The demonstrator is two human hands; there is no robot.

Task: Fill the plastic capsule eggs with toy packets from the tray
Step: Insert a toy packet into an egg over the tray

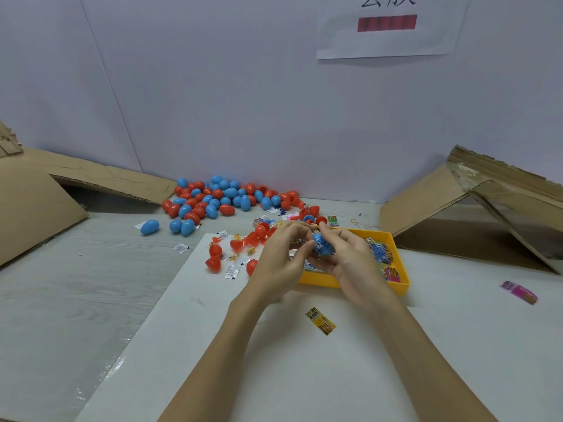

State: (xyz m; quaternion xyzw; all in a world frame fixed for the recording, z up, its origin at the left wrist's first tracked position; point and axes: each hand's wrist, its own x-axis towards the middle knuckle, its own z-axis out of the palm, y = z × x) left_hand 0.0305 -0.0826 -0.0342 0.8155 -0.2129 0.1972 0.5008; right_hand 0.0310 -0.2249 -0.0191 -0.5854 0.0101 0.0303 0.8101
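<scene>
Blue capsule egg (pixel 322 247), one, between two hands' fingers (pixel 307 245).

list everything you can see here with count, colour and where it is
closed capsule eggs: several dozen, blue and red, heaped at the back by the wall
red egg halves: about a dozen, scattered left of and behind the hands
small white packets: several, among the red halves
tray: one, yellow, under the hands
toy packets: several, multicoloured, in the tray
yellow packet: one, on the white sheet in front of the tray
pink packet: one, far right
cardboard boxes: two, brown, far left and right
paper sign: one, white, on the wall
blue egg half: one, held between both hands
left hand: grips the egg
right hand: grips the egg
</scene>
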